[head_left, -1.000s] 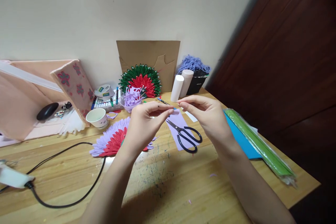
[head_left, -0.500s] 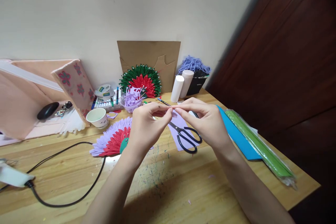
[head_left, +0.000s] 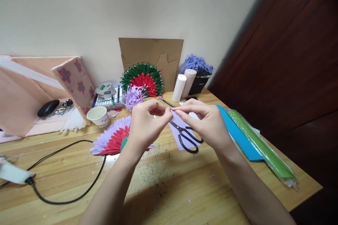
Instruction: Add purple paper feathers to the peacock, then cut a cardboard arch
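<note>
Above the table's middle, my left hand (head_left: 148,123) is closed in a pinch, thumb against fingertips. My right hand (head_left: 204,123) pinches too, its fingertips meeting those of the left. Whatever small piece lies between them is hidden by the fingers. Below my hands, black-handled scissors (head_left: 188,137) lie on a sheet of purple paper (head_left: 176,137). Left of my left wrist rests a fan of purple and red paper petals (head_left: 113,137) with a green centre, partly covered by the hand. Behind the fingers lies a pen (head_left: 167,102).
A plastic bowl of purple paper strips (head_left: 133,96), a paper cup (head_left: 98,116) and markers (head_left: 109,102) stand left. A green-and-red fan (head_left: 142,77) leans on cardboard (head_left: 150,47). White rolls (head_left: 179,88) stand behind; blue paper (head_left: 243,144) and a green roll (head_left: 261,147) lie right. A black cable (head_left: 66,203) loops left.
Both hands keep their pinch, with the fingertips shifted slightly left. The thumb and fingers of my right hand sit a little differently. The view has tilted slightly.
</note>
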Demonstrator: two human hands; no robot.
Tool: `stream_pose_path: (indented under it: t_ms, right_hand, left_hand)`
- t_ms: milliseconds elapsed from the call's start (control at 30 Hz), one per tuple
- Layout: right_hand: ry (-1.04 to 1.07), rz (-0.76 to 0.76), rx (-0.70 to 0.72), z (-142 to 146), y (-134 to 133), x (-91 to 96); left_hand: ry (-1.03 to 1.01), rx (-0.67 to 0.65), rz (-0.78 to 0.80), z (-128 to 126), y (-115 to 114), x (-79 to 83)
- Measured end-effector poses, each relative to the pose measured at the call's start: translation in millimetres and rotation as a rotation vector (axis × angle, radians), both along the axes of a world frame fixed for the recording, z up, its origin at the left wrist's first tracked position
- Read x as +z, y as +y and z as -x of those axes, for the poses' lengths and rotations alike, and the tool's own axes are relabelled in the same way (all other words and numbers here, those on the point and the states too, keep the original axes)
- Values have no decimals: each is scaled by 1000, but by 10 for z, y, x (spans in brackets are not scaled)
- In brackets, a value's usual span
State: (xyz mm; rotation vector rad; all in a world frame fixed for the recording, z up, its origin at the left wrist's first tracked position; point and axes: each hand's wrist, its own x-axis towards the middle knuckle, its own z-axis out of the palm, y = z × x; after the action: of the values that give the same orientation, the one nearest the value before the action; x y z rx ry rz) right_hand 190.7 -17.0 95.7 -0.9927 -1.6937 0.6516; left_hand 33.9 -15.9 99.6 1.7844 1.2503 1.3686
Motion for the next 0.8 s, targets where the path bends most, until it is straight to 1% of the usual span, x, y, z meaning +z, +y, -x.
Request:
stream_pose_path:
  t_ms: [100,267,400,567,633,800]
  right_hand:
    - [48,21,-16,-23,32,-20]
    - [63,44,5,-18,32,-26]
    - [73,71,28,31,1,-29]
    - [89,111,38,86,-17,-59]
    - [96,127,63,82,-7,-66]
    - [69,123,101,28,34,-45]
  left_hand:
    - [-61,-57,31,22,3,12]
    - [-92,-60,-8,10,0,-19]
    - [-62,3,-22,-22,-14,-42]
    - [89,151,-110,-46,-6,-65]
    - [123,171,-118,-43,0,-66]
    - [51,95,-37,-18,7,-42]
